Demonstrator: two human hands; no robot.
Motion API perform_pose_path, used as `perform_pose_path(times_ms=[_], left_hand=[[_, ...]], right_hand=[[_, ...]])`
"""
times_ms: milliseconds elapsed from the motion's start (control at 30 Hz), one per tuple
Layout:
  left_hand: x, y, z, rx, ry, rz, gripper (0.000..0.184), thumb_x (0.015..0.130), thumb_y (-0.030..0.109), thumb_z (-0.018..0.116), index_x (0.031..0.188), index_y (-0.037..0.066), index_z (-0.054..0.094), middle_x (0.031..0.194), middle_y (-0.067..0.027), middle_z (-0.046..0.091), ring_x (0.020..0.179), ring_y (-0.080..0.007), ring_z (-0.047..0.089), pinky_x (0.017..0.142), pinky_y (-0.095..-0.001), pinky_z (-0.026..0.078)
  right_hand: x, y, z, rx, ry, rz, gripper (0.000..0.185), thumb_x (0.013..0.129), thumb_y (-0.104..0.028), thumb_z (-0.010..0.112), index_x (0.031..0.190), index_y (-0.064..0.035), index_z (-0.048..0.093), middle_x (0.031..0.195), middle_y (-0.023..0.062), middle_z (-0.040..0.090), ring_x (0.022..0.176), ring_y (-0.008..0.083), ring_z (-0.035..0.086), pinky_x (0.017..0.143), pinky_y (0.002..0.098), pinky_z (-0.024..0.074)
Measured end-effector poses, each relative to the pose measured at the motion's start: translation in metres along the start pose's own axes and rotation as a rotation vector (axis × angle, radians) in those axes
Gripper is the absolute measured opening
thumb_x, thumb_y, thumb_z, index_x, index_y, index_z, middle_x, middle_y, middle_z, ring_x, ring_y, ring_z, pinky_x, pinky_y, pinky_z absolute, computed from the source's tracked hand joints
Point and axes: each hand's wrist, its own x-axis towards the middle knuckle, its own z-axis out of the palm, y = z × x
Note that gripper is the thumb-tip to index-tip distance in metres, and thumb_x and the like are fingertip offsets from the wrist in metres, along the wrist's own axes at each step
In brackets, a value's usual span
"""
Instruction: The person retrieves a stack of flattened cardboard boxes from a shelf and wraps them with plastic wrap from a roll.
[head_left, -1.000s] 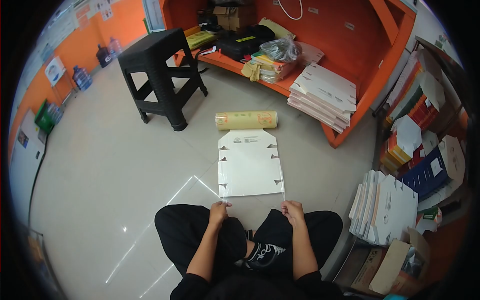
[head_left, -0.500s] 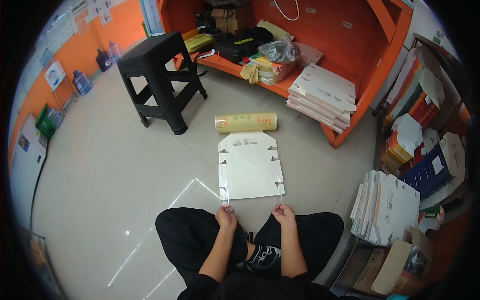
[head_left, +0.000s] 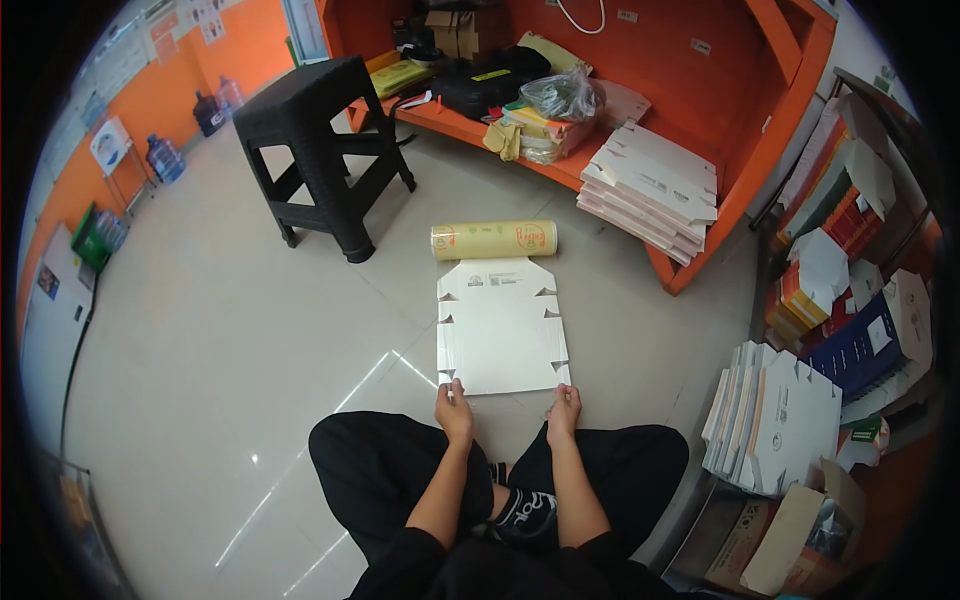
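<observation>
A flattened white cardboard box (head_left: 502,335) lies on the floor in front of my crossed legs, with printing near its far end and notches along both sides. A yellowish roll of cling film (head_left: 494,240) lies crosswise against its far edge. Clear film, hard to see, stretches from the roll over the cardboard. My left hand (head_left: 455,412) is closed on the film at the near left corner of the cardboard. At the near right corner, my right hand (head_left: 564,410) pinches the film's other side. The fingertips of both hands are at the cardboard's edge.
A black stool (head_left: 320,155) stands ahead to the left. Stacked flat white boxes (head_left: 650,190) sit on the orange shelf (head_left: 690,95). More white cardboard (head_left: 780,420) leans at my right, beside books and an open carton (head_left: 800,535). Water bottles (head_left: 165,160) line the far left wall.
Both hands have moved forward, from short of the cardboard to its near corners. The film strands stretched between hands and cardboard no longer show.
</observation>
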Motion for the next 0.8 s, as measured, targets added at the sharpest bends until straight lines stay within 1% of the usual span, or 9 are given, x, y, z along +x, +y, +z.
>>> perform_pose_path(times_ms=[67,100,167,267,367,500,567,667,800], left_hand=[[0.003,-0.012,0.007,-0.049,0.229,0.145,0.031,0.088,0.027,0.049,0.078,-0.001,0.054,0.062,-0.0139,0.057,0.057,-0.0259,0.056,0.055,-0.0374,0.042],[0.004,-0.017,0.008,-0.047,0.231,0.145,0.031,0.088,0.027,0.049,0.078,-0.001,0.054,0.062,-0.0139,0.057,0.057,-0.0259,0.056,0.055,-0.0374,0.042],[0.004,-0.022,0.01,0.074,0.259,0.054,0.027,0.087,0.024,0.051,0.08,-0.001,0.056,0.068,-0.0168,0.06,0.062,-0.0333,0.057,0.059,-0.0395,0.043],[0.007,-0.033,0.015,0.047,0.339,-0.019,0.026,0.086,0.023,0.051,0.08,-0.002,0.057,0.069,-0.0182,0.06,0.063,-0.0343,0.057,0.059,-0.0399,0.043],[0.007,-0.035,0.019,0.028,0.418,-0.024,0.025,0.086,0.022,0.051,0.083,-0.002,0.058,0.069,-0.0185,0.06,0.063,-0.0344,0.057,0.059,-0.0404,0.043],[0.011,-0.037,0.017,0.059,0.395,-0.028,0.024,0.086,0.022,0.051,0.087,-0.001,0.06,0.072,-0.0196,0.061,0.066,-0.0356,0.058,0.061,-0.0408,0.044],[0.012,-0.039,0.018,0.111,0.407,0.024,0.029,0.088,0.022,0.049,0.1,-0.002,0.059,0.076,-0.0224,0.061,0.071,-0.0374,0.059,0.063,-0.0423,0.044],[0.012,-0.035,0.022,0.181,0.397,-0.068,0.037,0.089,0.023,0.046,0.112,-0.004,0.053,0.082,-0.0251,0.061,0.078,-0.0394,0.059,0.068,-0.0433,0.045],[0.018,-0.043,0.023,0.337,0.268,-0.146,0.042,0.09,0.025,0.045,0.116,-0.007,0.048,0.086,-0.0261,0.06,0.08,-0.0404,0.058,0.071,-0.0431,0.045]], right_hand=[[0.012,0.022,-0.004,-0.668,0.301,-0.666,0.017,0.089,-0.021,0.049,0.086,-0.0052,0.044,0.067,0.0091,0.054,0.054,0.0257,0.051,0.053,0.0384,0.0408],[0.013,0.024,-0.005,-0.668,0.298,-0.665,0.017,0.089,-0.021,0.049,0.086,-0.0052,0.044,0.067,0.0091,0.054,0.054,0.0257,0.051,0.053,0.0384,0.0408],[0.006,0.016,0.0,-0.849,0.413,-0.589,0.015,0.091,-0.02,0.042,0.092,-0.0056,0.041,0.077,0.0211,0.059,0.071,0.0401,0.057,0.063,0.0465,0.0428],[0.004,0.011,0.005,-0.921,0.462,-0.493,0.01,0.091,-0.017,0.039,0.094,-0.0074,0.041,0.077,0.0226,0.06,0.075,0.0427,0.057,0.064,0.0509,0.0412],[0.008,0.013,0.007,-1.06,0.478,-0.449,0.012,0.091,-0.018,0.04,0.099,-0.0085,0.041,0.075,0.0229,0.06,0.073,0.042,0.058,0.063,0.0509,0.0424],[0.007,0.012,0.012,-1.103,0.482,-0.422,0.02,0.091,-0.018,0.041,0.109,-0.0109,0.039,0.073,0.0232,0.06,0.071,0.0417,0.058,0.061,0.0501,0.044],[0.003,0.009,0.013,-1.093,0.509,-0.395,0.025,0.091,-0.018,0.041,0.114,-0.0108,0.042,0.074,0.0235,0.06,0.071,0.0405,0.059,0.06,0.0482,0.0453],[0.015,0.017,0.006,-1.162,0.45,-0.404,0.026,0.09,-0.017,0.041,0.114,-0.0086,0.046,0.075,0.0234,0.061,0.071,0.0396,0.06,0.06,0.0481,0.0456],[0.017,0.017,0.003,-1.145,0.448,-0.371,0.025,0.09,-0.017,0.041,0.109,-0.0057,0.051,0.08,0.023,0.061,0.075,0.0389,0.06,0.063,0.0473,0.0462]])
